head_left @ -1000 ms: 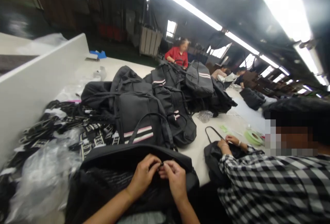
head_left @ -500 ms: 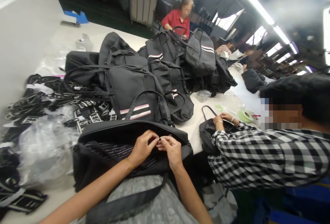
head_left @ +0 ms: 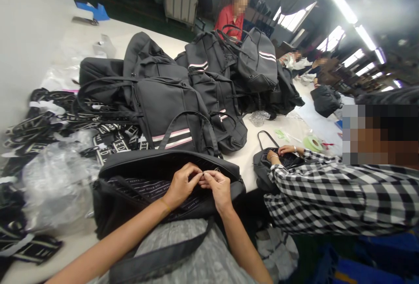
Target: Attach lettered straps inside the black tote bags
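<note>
A black bag (head_left: 114,166) lies unzipped in front of me, its dark lining printed with pale lines of lettering. Over its opening, my left hand (head_left: 185,183) and my right hand (head_left: 218,188) meet fingertip to fingertip. Both are pinched around a tiny dark piece that is too small to name. One black strap (head_left: 160,255) of the bag hangs across my lap. Just beyond the open bag rests a closed black bag (head_left: 166,109) with pink, white and black stripes.
More striped black bags (head_left: 258,61) are heaped behind. Bundled lettered straps (head_left: 49,109) and clear plastic wrap (head_left: 59,183) lie at left, beside a white partition (head_left: 32,26). On my right, a co-worker in a checked sleeve (head_left: 314,196) handles a small black bag (head_left: 262,170), near a green tape roll (head_left: 312,143).
My hands keep the same pinch over the open bag. The view has shifted slightly. At right, the co-worker's hands have moved apart over the small bag.
</note>
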The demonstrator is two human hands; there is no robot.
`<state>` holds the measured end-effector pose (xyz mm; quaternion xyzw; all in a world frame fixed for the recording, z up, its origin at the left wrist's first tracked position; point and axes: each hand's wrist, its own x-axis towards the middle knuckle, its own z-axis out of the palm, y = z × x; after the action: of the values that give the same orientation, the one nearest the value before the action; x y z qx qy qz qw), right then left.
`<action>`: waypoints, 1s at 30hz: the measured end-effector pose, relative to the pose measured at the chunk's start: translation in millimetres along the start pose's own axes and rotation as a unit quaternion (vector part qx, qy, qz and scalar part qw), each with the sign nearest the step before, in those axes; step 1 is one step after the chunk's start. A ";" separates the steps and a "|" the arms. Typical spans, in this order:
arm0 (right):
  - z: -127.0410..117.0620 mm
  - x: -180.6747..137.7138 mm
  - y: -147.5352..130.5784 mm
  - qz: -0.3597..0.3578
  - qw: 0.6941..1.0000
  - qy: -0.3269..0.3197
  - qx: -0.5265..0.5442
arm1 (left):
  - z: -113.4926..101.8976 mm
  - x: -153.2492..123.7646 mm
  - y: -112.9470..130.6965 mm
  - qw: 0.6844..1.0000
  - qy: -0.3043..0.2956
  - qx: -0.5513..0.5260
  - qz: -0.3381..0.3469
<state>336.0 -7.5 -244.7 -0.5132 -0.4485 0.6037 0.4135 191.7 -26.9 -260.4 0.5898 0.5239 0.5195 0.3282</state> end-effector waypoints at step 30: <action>-4.6 -13.5 5.4 0.001 0.999 -0.031 -0.033 | -7.1 -6.1 -5.8 0.996 0.016 -0.028 -0.086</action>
<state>342.1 -21.3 -246.9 -0.5078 -0.4802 0.6047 0.3819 183.8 -32.5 -265.8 0.5247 0.5631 0.5130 0.3800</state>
